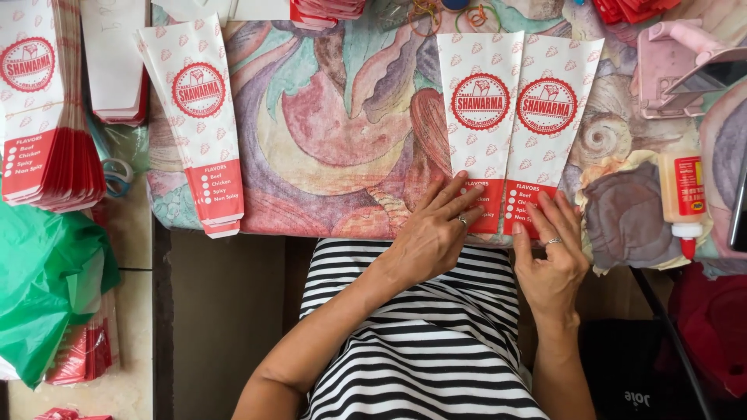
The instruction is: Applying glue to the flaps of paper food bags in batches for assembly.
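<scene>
- Soft, even daylight fills the view; nothing is dim.
- Beneath the fingers (455, 196) of the left hand (430, 233), only faint contact shadows show.
- Left of the fingers, the green plastic bag (43, 272) carries mild sheen.
- Focus is crisp around both hands; the far edges bend slightly.

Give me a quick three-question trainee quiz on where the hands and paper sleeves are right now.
1. True or false: the left hand rests flat on the left paper sleeve.
2. What does the right hand touch? A) glue bottle B) right paper sleeve C) green plastic bag
3. Fill in: the two sleeves lie on a patterned ___.

Key: 1 true; 2 B; 3 cloth.
</scene>
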